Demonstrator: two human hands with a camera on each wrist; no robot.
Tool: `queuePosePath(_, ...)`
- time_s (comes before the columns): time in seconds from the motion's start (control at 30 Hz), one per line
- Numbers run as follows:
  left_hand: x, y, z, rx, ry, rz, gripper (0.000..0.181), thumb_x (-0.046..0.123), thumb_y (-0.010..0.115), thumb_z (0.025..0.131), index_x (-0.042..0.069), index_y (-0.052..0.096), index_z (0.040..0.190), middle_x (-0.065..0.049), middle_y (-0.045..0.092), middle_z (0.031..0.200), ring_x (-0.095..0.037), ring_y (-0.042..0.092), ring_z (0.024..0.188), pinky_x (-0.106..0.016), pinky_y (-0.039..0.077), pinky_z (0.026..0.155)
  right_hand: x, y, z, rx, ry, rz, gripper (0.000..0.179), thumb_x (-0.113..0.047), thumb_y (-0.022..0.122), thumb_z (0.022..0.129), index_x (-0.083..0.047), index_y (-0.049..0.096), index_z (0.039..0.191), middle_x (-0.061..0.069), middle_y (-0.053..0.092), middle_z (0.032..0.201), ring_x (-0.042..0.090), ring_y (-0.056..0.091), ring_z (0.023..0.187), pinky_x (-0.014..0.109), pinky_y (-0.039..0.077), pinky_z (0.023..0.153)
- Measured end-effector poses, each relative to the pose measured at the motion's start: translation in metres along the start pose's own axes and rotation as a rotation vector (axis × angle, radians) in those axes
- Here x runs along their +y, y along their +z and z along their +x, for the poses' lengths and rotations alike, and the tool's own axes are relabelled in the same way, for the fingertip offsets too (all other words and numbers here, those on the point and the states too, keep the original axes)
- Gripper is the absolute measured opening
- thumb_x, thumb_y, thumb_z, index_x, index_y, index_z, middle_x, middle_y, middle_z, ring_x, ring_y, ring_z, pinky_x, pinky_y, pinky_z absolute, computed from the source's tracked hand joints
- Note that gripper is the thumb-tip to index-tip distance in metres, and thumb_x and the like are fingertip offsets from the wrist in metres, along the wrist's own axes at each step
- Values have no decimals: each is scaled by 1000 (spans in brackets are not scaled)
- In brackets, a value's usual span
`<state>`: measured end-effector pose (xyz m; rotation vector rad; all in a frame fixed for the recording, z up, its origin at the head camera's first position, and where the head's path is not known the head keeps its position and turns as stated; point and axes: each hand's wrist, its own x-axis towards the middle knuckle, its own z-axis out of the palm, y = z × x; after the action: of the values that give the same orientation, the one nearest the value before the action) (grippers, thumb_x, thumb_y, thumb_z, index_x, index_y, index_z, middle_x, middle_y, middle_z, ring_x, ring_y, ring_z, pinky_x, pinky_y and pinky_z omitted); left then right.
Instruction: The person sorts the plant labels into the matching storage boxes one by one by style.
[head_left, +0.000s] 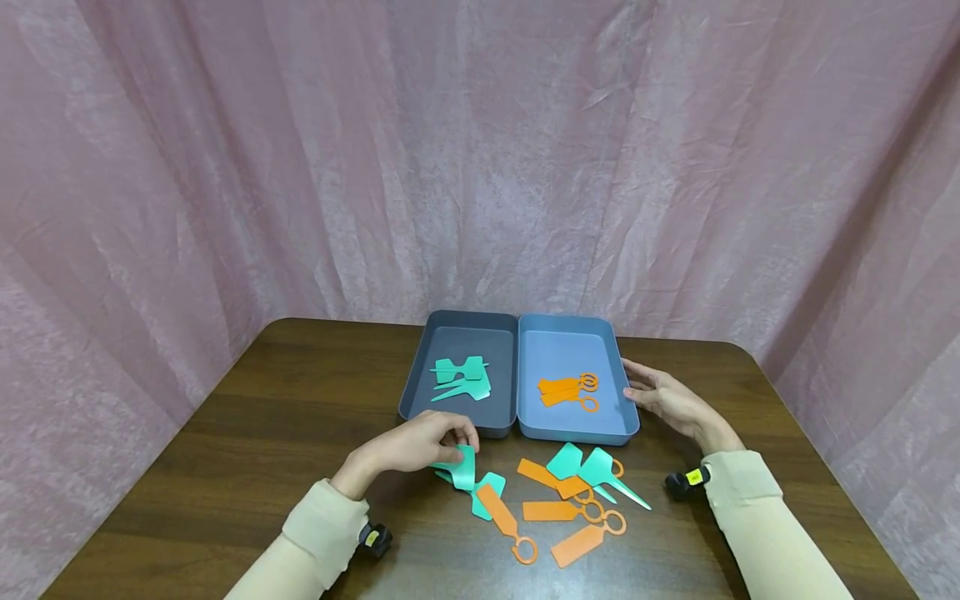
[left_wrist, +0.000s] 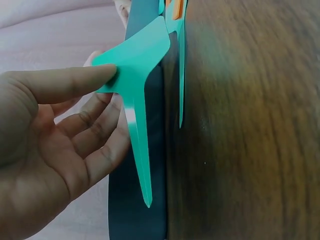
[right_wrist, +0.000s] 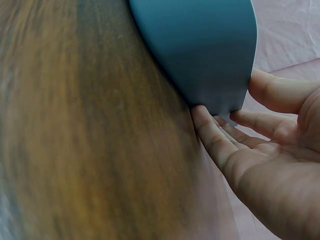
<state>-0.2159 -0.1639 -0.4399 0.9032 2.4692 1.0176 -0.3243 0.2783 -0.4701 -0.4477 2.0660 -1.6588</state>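
Observation:
My left hand [head_left: 420, 442] pinches a green T-shaped plant label [left_wrist: 135, 60] between thumb and fingers, just in front of the dark grey tray [head_left: 461, 337]. Its pointed stem hangs free in the left wrist view. Below that hand, another green label [head_left: 489, 496] lies partly under an orange ring-ended tag [head_left: 495, 507]. At the right side of the blue tray [head_left: 567, 346], my right hand [head_left: 667, 404] touches the wall, its fingers [right_wrist: 215, 135] extended. Several green labels [head_left: 471, 387] lie inside the grey tray, and orange tags [head_left: 561, 398] inside the blue one.
In front of the blue tray, more orange tags [head_left: 547, 511] and two green labels [head_left: 597, 467] overlap on the wooden table [head_left: 300, 417]. The two trays stand side by side. A pink curtain [head_left: 480, 167] hangs behind the table.

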Motion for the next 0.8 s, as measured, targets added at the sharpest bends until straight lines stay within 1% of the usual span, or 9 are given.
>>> queuePosePath(0.17, 1, -2, 0, 12, 21, -26, 16, 0, 67, 99, 9, 71, 111, 6, 64, 94, -12, 58, 88, -27, 51, 77, 0, -1, -1, -5, 1, 9, 76, -6, 55, 107, 3, 6, 165, 30, 9, 169, 51, 17, 153, 17, 47, 97)
queuePosePath(0.37, 1, -3, -1, 28, 32, -59, 15, 2, 66, 100, 8, 70, 113, 4, 65, 96, -13, 59, 90, -27, 51, 77, 0, -2, -1, -12, -5, 15, 75, -5, 54, 107, 3, 5, 165, 32, 11, 168, 51, 18, 153, 17, 47, 98)
queuePosePath(0.47, 1, -4, -1, 46, 37, -61, 15, 3, 65, 101, 8, 70, 114, 4, 65, 97, -13, 60, 91, -28, 51, 78, 0, -1, -1, -7, -2, 12, 75, -5, 54, 107, 3, 6, 165, 31, 11, 168, 51, 18, 153, 17, 47, 98)
queuePosePath(0.57, 2, -5, -1, 82, 35, -74, 15, 6, 66, 101, 9, 70, 115, 3, 66, 98, -14, 60, 93, -30, 52, 79, 0, -1, 0, -1, 2, 1, 75, -6, 54, 107, 3, 6, 165, 31, 11, 169, 51, 18, 153, 16, 47, 97)
queuePosePath(0.67, 2, -6, 0, 132, 29, -84, 16, 7, 66, 101, 15, 70, 114, 5, 66, 103, -14, 61, 97, -32, 52, 84, 1, -1, 0, 8, 12, -1, 75, -6, 54, 107, 2, 7, 165, 29, 10, 169, 50, 19, 153, 16, 47, 96)
queuePosePath(0.8, 3, -7, 1, 201, 39, -102, 20, 7, 66, 101, 23, 69, 113, 9, 66, 108, -15, 62, 102, -36, 52, 92, 1, -1, 1, 8, 13, -6, 75, -6, 54, 107, 3, 7, 165, 29, 9, 170, 51, 18, 153, 15, 47, 96)
